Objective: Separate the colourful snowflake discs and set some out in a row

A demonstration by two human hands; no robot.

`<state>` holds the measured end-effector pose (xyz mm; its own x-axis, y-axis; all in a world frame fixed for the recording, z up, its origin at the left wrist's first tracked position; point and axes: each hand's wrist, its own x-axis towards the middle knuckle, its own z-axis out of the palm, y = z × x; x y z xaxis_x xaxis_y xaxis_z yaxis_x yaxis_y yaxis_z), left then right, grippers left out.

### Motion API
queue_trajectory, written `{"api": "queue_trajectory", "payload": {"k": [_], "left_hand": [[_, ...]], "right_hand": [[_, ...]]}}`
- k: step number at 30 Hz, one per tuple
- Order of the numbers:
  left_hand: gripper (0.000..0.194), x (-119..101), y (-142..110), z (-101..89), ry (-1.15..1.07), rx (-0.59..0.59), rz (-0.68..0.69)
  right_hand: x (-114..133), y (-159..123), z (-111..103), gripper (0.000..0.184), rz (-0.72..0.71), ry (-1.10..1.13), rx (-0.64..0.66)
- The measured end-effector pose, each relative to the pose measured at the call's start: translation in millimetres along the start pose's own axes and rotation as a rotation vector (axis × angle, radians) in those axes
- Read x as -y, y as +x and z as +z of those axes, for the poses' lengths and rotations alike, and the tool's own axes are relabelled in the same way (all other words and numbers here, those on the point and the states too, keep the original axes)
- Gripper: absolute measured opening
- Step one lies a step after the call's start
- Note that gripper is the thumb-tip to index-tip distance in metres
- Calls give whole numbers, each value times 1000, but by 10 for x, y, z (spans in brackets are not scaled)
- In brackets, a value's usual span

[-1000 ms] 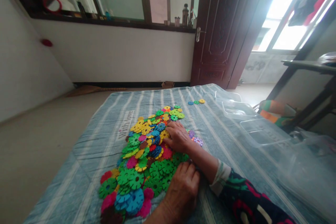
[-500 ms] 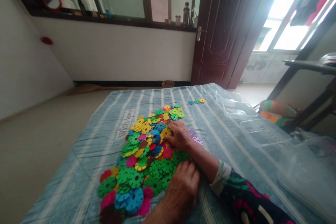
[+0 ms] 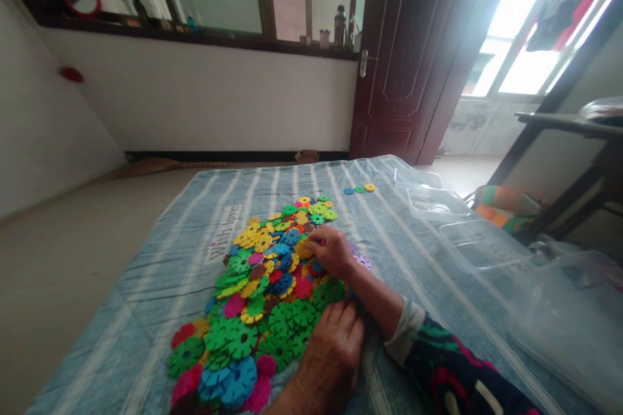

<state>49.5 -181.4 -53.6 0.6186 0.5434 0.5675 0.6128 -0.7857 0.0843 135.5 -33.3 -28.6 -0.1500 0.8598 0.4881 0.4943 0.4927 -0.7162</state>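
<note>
A heap of colourful notched plastic snowflake discs [image 3: 238, 337] lies on the striped bedspread, in green, yellow, blue, pink and red. Over the middle of it, my right hand [image 3: 333, 251] pinches a yellow snowflake disc [image 3: 302, 248] between thumb and fingers. My left hand [image 3: 335, 347] rests lower down, at the heap's right edge beside the green discs [image 3: 292, 318]. Its fingers are curled together, and whatever they may hold is hidden. Purple discs [image 3: 363, 262] lie just right of my right hand.
Blue, green and yellow discs [image 3: 359, 189] form a short row near the bed's far end. Clear plastic boxes [image 3: 481, 249] line the right side of the bedspread [image 3: 146, 285]. A brown door [image 3: 389, 78] and a wall are beyond; a dark shelf [image 3: 569, 122] is at right.
My right thumb and fingers have closed on a yellow disc. My left hand has stayed nearly in place by the green discs. The whole view has shifted slightly.
</note>
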Motion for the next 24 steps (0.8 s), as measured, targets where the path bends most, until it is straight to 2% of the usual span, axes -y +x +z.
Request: {"api": "queue_trajectory", "payload": {"k": [5,9,13,17,20,24], "left_hand": [[39,28,-6,-17,21,35,23],[36,70,-51,9,22,22,38],[32,105,-103,72,61,-42,83],[31,121,-101,159,114,-149,81],[29,141,-95,213,135,-212,84],[27,180,-137,261,147,-276,90]], "right_hand": [[-1,33,-18,10,140,254,-61],[-111,205,-217,21,242,352,-115],[-456,418,-664,33,430,40,-246],[-849,469,-1055,24,551,-242,-260],[-1002,447,-1165,26,573,-428,-219],[-1030,439,-1148,33,483,-573,-81]]}}
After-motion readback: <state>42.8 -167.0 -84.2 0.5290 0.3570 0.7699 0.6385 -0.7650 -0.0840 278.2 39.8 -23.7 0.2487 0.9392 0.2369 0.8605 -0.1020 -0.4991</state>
